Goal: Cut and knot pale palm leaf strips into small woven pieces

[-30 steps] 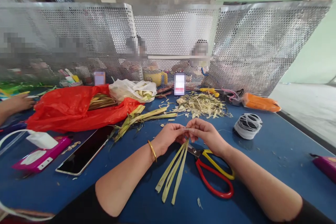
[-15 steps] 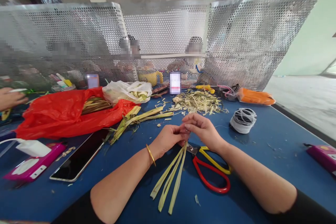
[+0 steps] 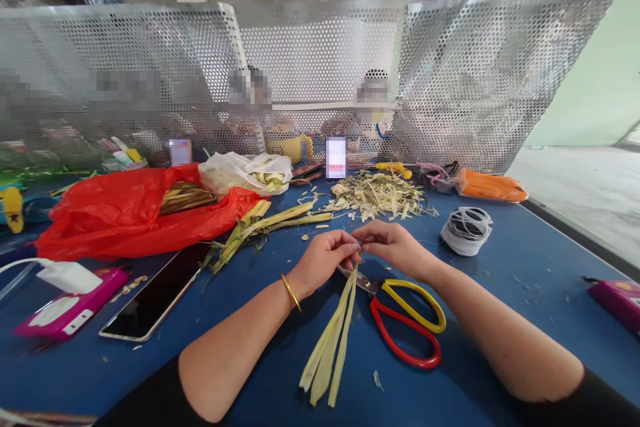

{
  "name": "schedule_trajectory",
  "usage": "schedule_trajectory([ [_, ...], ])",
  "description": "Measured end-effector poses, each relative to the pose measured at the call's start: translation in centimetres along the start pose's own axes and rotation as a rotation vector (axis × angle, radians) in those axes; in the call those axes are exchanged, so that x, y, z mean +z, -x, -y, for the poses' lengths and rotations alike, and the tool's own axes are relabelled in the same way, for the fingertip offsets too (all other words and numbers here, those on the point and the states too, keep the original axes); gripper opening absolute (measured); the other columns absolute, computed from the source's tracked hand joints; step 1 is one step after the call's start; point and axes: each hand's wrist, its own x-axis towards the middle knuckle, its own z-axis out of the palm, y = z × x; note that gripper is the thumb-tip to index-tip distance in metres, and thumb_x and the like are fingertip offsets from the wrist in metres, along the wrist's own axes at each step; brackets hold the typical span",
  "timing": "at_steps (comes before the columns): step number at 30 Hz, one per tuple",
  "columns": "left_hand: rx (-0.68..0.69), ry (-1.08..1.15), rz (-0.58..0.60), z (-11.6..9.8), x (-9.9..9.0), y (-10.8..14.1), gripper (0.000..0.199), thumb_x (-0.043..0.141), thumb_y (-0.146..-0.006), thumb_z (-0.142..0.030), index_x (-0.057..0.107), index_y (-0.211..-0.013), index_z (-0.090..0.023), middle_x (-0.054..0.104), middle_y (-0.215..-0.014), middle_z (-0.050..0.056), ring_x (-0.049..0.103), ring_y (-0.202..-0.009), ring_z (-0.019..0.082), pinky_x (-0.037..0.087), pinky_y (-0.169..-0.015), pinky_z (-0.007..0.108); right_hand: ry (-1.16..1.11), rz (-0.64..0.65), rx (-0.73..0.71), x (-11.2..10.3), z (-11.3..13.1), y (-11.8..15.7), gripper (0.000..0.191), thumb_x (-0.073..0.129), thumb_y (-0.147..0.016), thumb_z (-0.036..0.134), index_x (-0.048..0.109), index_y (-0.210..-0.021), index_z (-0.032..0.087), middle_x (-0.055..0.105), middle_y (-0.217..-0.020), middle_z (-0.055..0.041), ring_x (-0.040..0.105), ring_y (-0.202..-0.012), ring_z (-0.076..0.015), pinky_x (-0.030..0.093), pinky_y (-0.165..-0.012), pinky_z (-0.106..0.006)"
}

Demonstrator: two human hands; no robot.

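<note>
My left hand [image 3: 327,255], a gold bangle on its wrist, pinches the top of a bundle of flat pale green dried leaf strips [image 3: 327,347]. Their loose ends fan out toward me over the table. Close against it, my right hand [image 3: 387,241] has its thumb and fingers pinched together at the top of the bundle; whatever is between those fingertips is too small to make out. Under the hands lies a pair of scissors [image 3: 369,285] with one red and one yellow handle, its blades partly hidden by the strips and my left hand.
A spool of white thread [image 3: 466,232] stands at right. Leaf scraps [image 3: 383,195], long stalks [image 3: 265,225] and a red plastic bag [image 3: 115,213] lie beyond my hands. At left are a black-screened phone [image 3: 157,297] and a magenta power strip [image 3: 70,307]. A perforated metal screen [image 3: 320,47] closes the back.
The right fingers have drawn in to a tighter pinch beside the left hand. The strips' lower ends have swung slightly right. Another person's hand at far left has left the view.
</note>
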Motion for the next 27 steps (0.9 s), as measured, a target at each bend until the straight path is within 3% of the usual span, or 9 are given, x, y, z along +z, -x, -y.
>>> schedule_trajectory([
  [6, -0.014, -0.003, -0.011, 0.2, 0.0, -0.1, 0.018, 0.064, -0.077, -0.032, 0.058, -0.076, -0.015, 0.064, -0.065, 0.000, 0.054, -0.052, 0.008, 0.046, -0.055, 0.021, 0.241, -0.070, -0.085, 0.3, -0.4, -0.1, 0.010, 0.062, -0.070, 0.013, 0.064, -0.062, 0.019, 0.055, -0.074, -0.0006, 0.054, -0.075, -0.0153, 0.042, -0.070, -0.028],
  [11, -0.061, 0.055, -0.131, 0.2, -0.1, -0.2, 0.019, 0.069, -0.071, -0.031, 0.061, -0.075, -0.014, 0.065, -0.064, 0.001, 0.052, -0.051, 0.008, 0.044, -0.052, 0.021, 0.377, -0.126, -0.142, 0.3, -0.3, 0.0, 0.013, 0.059, -0.078, 0.018, 0.059, -0.065, 0.020, 0.057, -0.080, -0.0018, 0.054, -0.079, -0.0158, 0.040, -0.072, -0.029],
  [16, -0.157, 0.144, -0.197, 0.3, -0.3, -0.3, 0.023, 0.079, -0.057, -0.028, 0.068, -0.071, -0.014, 0.064, -0.061, -0.001, 0.051, -0.051, 0.007, 0.041, -0.053, 0.021, 0.458, -0.118, -0.123, 0.5, 0.3, 0.3, 0.014, 0.057, -0.079, 0.019, 0.056, -0.065, 0.020, 0.059, -0.079, -0.0014, 0.053, -0.074, -0.0146, 0.037, -0.063, -0.027],
  [19, -0.181, 0.176, -0.205, 0.3, -0.5, -0.4, 0.025, 0.082, -0.052, -0.027, 0.069, -0.070, -0.014, 0.062, -0.060, -0.001, 0.050, -0.052, 0.007, 0.041, -0.053, 0.021, 0.374, -0.062, -0.107, 0.5, 0.7, 0.5, 0.017, 0.058, -0.077, 0.021, 0.054, -0.061, 0.019, 0.058, -0.075, -0.0002, 0.052, -0.070, -0.0132, 0.038, -0.064, -0.026],
  [23, -0.183, 0.166, -0.196, 0.1, -0.7, -0.4, 0.024, 0.081, -0.053, -0.026, 0.069, -0.070, -0.014, 0.062, -0.062, -0.001, 0.051, -0.053, 0.008, 0.041, -0.054, 0.021, 0.031, 0.175, 0.067, 0.1, 1.1, 0.4, 0.023, 0.060, -0.077, 0.034, 0.057, -0.060, 0.018, 0.056, -0.063, 0.0010, 0.052, -0.060, -0.0121, 0.040, -0.057, -0.025],
  [25, -0.175, 0.150, -0.200, 0.0, -0.7, -0.4, 0.024, 0.081, -0.054, -0.025, 0.069, -0.071, -0.014, 0.062, -0.062, -0.001, 0.052, -0.055, 0.008, 0.041, -0.054, 0.021, -0.135, 0.104, 0.200, 0.1, 0.9, 0.2, 0.026, 0.062, -0.076, 0.038, 0.058, -0.061, 0.017, 0.054, -0.052, 0.0023, 0.050, -0.050, -0.0108, 0.039, -0.051, -0.023],
  [27, -0.159, 0.123, -0.198, -0.1, -0.7, -0.3, 0.023, 0.080, -0.055, -0.025, 0.069, -0.071, -0.014, 0.063, -0.063, -0.001, 0.053, -0.056, 0.009, 0.041, -0.054, 0.021, -0.247, -0.120, 0.311, 0.3, 0.4, 0.0, 0.022, 0.065, -0.074, 0.037, 0.057, -0.067, 0.018, 0.054, -0.050, 0.0039, 0.047, -0.043, -0.0085, 0.035, -0.044, -0.021],
])
